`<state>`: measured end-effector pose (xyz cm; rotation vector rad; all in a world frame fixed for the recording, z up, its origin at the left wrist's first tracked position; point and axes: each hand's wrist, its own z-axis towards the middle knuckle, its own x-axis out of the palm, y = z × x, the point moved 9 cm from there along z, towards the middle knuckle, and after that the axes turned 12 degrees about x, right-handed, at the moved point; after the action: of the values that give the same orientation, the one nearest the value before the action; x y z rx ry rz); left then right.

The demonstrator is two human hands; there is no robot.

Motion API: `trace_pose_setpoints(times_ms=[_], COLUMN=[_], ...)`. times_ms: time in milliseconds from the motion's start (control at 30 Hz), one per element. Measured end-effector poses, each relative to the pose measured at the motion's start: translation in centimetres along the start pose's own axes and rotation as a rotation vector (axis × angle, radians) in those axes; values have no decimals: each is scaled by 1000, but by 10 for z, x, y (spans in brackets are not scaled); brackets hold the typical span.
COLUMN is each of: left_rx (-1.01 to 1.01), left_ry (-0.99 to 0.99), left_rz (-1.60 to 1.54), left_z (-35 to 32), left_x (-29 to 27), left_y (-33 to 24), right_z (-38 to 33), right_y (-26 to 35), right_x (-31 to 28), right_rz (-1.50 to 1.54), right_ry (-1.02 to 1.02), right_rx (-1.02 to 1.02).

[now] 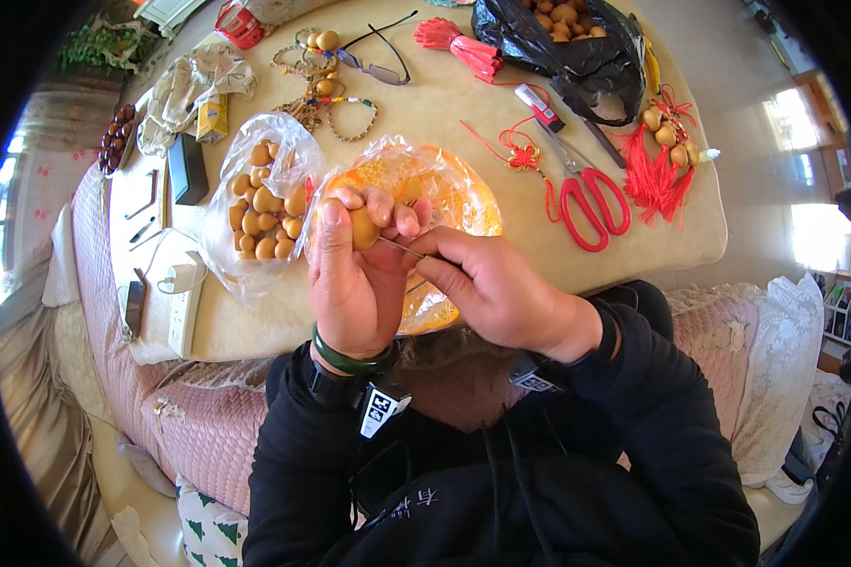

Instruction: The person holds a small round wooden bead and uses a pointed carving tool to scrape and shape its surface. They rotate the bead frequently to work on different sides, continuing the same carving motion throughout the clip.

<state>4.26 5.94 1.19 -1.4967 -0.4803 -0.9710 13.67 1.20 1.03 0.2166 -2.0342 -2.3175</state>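
My left hand is closed around a small tan gourd, held up between the fingers and thumb. In my right hand, the thumb and forefinger pinch a thin metal needle. Its far end meets the gourd's side; whether it has gone in cannot be made out. Beneath both hands lies an orange tray covered with crinkled clear plastic. Just left of my left hand, a clear plastic bag holds many more small gourds.
Red-handled scissors, red cord and a glue tube lie to the right. Farther off are red tassels, a black bag of gourds, eyeglasses and beaded strings. A black box and power strip sit left.
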Motion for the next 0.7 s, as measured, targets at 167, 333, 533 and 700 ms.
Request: trace_pose_setpoints(times_ms=[167, 333, 533, 700], left_rx=[-7, -10, -16, -8], left_ry=[4, 5, 23, 64], left_rz=[-97, -7, -26, -32], left_z=[3, 0, 2, 2], left_x=[-2, -1, 2, 7], left_y=[3, 2, 5, 1], right_z=[-11, -2, 2, -13], right_y=[-36, -25, -24, -33], right_x=[1, 24, 4, 37], right_rz=[391, 950, 365, 1287], right_ry=[79, 474, 105, 676], right_rx=[558, 531, 264, 717])
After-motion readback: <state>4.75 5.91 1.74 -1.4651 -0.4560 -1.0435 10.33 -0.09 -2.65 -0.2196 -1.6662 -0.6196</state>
